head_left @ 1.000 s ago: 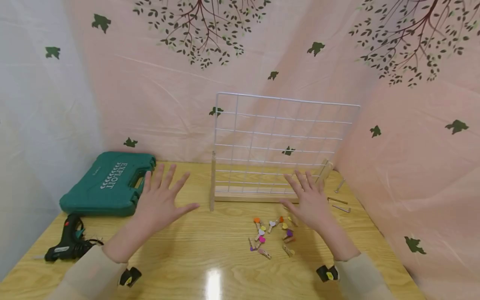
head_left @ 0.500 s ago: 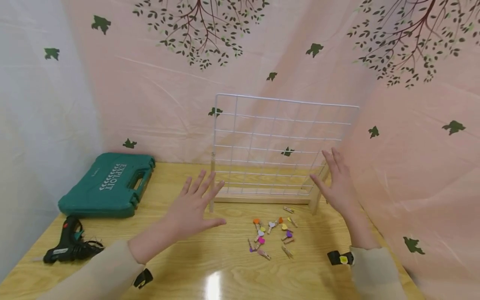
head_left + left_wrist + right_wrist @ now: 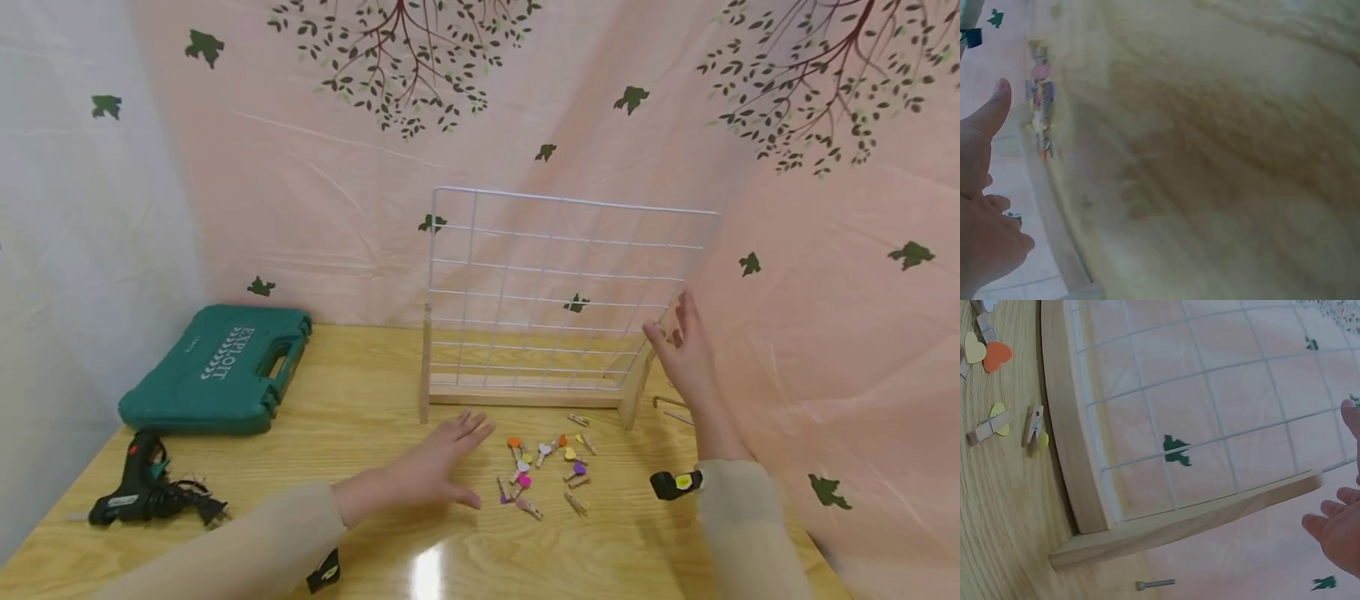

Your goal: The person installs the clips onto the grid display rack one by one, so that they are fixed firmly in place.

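A white wire grid (image 3: 562,198) stands upright in a wooden base (image 3: 525,397) with side posts. In front of it several small clothespins with coloured hearts (image 3: 524,481) lie loose on the table. My left hand (image 3: 429,467) hovers just left of these pegs, thumb spread from fingers, holding nothing. Beside the grid's right edge my right hand (image 3: 686,358) is raised, thumb and fingers apart around that side. Seen from the right wrist, the right hand (image 3: 1341,531) has nothing between its fingers; contact with the wire cannot be made out. The left wrist view is mostly blurred tabletop.
A green tool case (image 3: 217,367) lies at the table's back left, with a black glue gun (image 3: 135,483) and its cord in front. A bolt (image 3: 1155,584) and an L-shaped metal rod (image 3: 671,402) lie right of the base. Printed cloth (image 3: 337,208) hangs behind.
My left hand has moved right and down towards the clothespins. My right hand has gone right and up to the grid's right edge. The grid and pegs have stayed put.
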Action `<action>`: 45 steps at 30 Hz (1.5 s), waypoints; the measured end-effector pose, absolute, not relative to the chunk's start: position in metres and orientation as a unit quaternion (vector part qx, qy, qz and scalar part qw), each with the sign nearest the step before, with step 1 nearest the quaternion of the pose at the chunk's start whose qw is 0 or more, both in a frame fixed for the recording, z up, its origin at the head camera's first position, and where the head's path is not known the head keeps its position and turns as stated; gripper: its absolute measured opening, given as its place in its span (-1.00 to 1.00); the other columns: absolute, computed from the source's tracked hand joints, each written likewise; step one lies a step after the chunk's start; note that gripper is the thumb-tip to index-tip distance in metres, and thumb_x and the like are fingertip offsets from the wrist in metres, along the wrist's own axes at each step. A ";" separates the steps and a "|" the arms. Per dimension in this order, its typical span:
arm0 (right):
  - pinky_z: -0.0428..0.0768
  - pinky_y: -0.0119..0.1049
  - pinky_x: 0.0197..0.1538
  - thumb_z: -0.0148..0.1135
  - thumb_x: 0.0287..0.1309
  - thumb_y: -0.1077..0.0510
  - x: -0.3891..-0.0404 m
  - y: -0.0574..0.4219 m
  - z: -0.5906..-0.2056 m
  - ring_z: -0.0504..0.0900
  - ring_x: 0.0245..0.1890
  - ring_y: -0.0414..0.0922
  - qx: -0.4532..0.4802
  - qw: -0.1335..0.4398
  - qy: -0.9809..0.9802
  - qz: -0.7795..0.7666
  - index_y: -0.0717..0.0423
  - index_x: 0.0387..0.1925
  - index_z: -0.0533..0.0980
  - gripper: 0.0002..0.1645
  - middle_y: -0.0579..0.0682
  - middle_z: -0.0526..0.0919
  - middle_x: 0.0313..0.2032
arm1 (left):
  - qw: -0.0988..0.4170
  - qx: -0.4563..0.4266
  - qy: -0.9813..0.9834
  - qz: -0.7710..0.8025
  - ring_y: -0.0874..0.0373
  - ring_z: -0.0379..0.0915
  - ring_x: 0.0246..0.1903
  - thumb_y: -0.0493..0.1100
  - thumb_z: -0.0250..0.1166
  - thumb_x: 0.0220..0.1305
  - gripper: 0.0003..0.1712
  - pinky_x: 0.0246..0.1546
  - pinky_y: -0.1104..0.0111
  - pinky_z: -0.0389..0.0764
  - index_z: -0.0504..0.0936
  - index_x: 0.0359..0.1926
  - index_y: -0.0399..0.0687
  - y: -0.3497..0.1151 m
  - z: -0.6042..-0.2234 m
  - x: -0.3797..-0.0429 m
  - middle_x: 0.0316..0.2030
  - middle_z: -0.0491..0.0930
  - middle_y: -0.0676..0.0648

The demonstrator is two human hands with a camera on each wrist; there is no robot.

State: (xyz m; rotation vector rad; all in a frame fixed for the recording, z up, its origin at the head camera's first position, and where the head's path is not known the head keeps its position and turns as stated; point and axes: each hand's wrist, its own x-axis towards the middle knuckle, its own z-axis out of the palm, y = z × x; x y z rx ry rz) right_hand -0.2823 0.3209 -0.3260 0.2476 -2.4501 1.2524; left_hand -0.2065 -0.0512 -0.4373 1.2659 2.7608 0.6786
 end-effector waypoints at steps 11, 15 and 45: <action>0.48 -0.54 -0.12 -0.12 0.28 0.17 -0.314 0.330 -0.367 0.30 0.11 -0.07 0.103 0.215 -0.703 0.671 0.24 0.21 0.17 -0.51 0.16 0.29 0.14 | 0.022 0.427 0.881 0.205 0.10 0.32 0.06 0.19 0.27 -0.03 -0.29 0.12 0.30 0.36 0.42 0.13 -0.03 -0.024 -0.458 -0.215 0.06 0.43 -0.03; 0.55 -0.43 -0.10 -0.13 0.27 0.24 -0.315 0.327 -0.370 0.34 0.10 0.00 0.126 0.212 -0.633 0.734 0.35 0.17 0.18 -0.53 0.20 0.33 0.10 | 0.012 0.445 0.866 0.229 0.24 0.40 -0.16 0.00 0.32 0.01 -0.57 -0.11 0.50 0.46 0.56 -0.05 0.01 -0.018 -0.460 -0.219 -0.13 0.52 0.05; 0.58 -0.41 -0.12 -0.05 0.22 0.27 -0.313 0.323 -0.374 0.41 0.04 0.03 0.154 0.230 -0.598 0.753 0.57 0.04 0.19 -0.53 0.29 0.41 0.02 | -0.014 0.422 0.824 0.378 0.36 0.36 -0.37 -0.20 0.11 0.24 -0.78 -0.40 0.57 0.50 0.51 -0.08 0.00 -0.040 -0.424 -0.231 -0.33 0.47 0.12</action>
